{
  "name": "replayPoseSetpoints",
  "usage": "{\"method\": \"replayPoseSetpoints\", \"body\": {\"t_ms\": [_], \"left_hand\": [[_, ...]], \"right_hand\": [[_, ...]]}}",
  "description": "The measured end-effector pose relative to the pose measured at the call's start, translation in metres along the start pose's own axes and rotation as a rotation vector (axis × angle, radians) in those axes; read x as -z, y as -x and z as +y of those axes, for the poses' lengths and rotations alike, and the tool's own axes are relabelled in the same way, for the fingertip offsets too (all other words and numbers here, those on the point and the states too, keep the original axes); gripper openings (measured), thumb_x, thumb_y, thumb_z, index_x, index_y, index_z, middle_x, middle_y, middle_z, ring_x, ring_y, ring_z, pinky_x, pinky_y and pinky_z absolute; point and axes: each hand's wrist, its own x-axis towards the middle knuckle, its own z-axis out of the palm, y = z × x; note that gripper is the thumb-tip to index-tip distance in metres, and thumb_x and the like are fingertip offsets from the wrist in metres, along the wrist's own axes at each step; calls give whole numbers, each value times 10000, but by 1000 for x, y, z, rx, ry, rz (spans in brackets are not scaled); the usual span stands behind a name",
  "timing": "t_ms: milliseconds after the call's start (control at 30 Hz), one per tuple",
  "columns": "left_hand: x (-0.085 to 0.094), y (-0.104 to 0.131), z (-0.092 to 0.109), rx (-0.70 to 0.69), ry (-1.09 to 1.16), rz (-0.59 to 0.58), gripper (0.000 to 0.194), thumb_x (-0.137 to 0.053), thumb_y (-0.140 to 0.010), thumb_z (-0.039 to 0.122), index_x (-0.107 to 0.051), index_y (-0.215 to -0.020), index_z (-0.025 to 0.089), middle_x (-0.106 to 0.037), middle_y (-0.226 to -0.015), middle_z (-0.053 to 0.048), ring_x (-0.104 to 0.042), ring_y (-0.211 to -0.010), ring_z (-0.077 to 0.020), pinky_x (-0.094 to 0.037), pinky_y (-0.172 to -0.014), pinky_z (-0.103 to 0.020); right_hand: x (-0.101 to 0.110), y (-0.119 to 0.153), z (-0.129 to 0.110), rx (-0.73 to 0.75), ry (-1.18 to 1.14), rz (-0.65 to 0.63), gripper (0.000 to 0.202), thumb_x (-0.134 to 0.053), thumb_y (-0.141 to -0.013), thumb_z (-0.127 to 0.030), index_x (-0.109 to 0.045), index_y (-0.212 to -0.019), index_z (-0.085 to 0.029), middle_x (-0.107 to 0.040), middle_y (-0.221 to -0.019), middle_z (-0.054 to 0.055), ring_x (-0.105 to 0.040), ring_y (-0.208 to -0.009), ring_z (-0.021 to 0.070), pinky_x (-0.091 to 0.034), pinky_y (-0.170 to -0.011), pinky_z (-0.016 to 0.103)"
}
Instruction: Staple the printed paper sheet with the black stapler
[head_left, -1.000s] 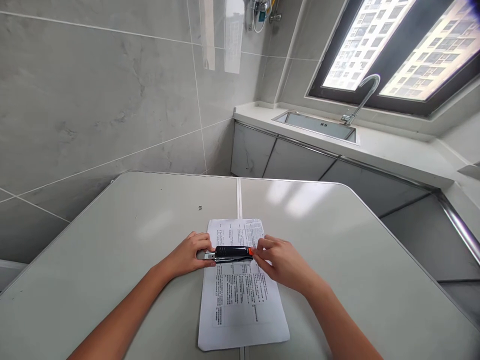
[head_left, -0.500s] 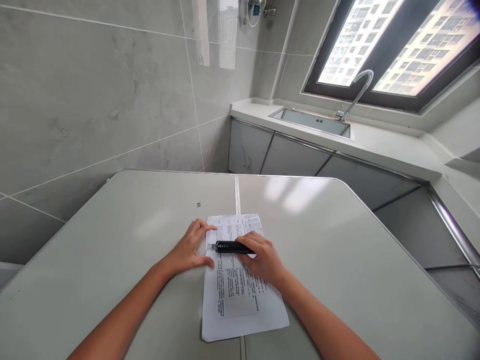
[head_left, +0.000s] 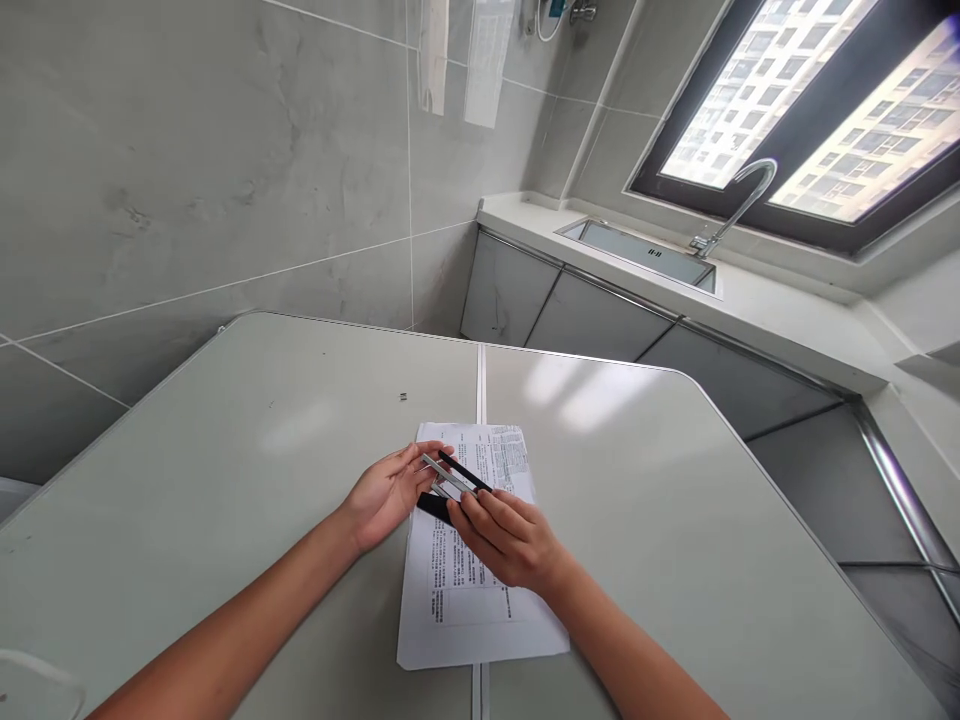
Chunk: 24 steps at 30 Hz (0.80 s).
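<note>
A black stapler is held over the paper with its parts swung apart, so the silvery metal magazine shows between the black top and base. My right hand grips its rear end, fingers closed round it. At the opened front end, my left hand has its fingers curled against the stapler; the exact contact of its fingertips is partly hidden. Beneath both hands lie sheets of printed paper, upper corners slightly uneven.
A tiny dark metal piece, perhaps staples, lies on the pale table beyond the paper. A seam runs down the table's middle. Behind stand a counter with a sink, a curved faucet and a window.
The stapler has been lifted from the paper's left edge, tilted and swung open. My left hand has left the paper and come to the stapler's front end. The view has tilted slightly.
</note>
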Motion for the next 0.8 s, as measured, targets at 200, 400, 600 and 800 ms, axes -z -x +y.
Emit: {"method": "replayPoseSetpoints", "body": {"t_ms": [200,400,600,800], "left_hand": [[6,-2,-3,26,0,-53,302,-564,-1015,267,-738,-1217,127,-696,-1329,-160,-649,-1264,-285,-450,-1190,-461],[14,-5,-2,-30,32,84,237,-627,-931,125,-738,-1137,91,-704,-1295,-191,-634,-1303,-285,-425,-1227,-440],[17,-8,9,-360,-132,274,198,-678,-959,317,-684,-1083,163,-717,-1229,-137,-665,-1211,-243,-458,-1161,-437],[18,-6,5,-394,-326,253,323,-607,-997,502,-628,-931,187,-501,-752,16,-442,-637,-96,-421,-624,-226]], "right_hand": [[4,-2,3,53,99,68,465,-654,-977,-106,-621,-1376,-344,-777,-1149,-7,-741,-988,174,-661,-876,308],[3,-4,5,-245,17,327,458,-553,-939,-43,-672,-1283,-322,-762,-1046,42,-711,-941,221,-630,-811,412],[-2,-11,3,-688,-429,151,204,-655,-844,-153,-694,-1020,-250,-704,-952,56,-668,-808,209,-538,-619,311],[-13,-5,5,-732,-474,-14,269,-669,-740,-103,-624,-971,-234,-669,-881,9,-617,-767,188,-463,-654,290]]}}
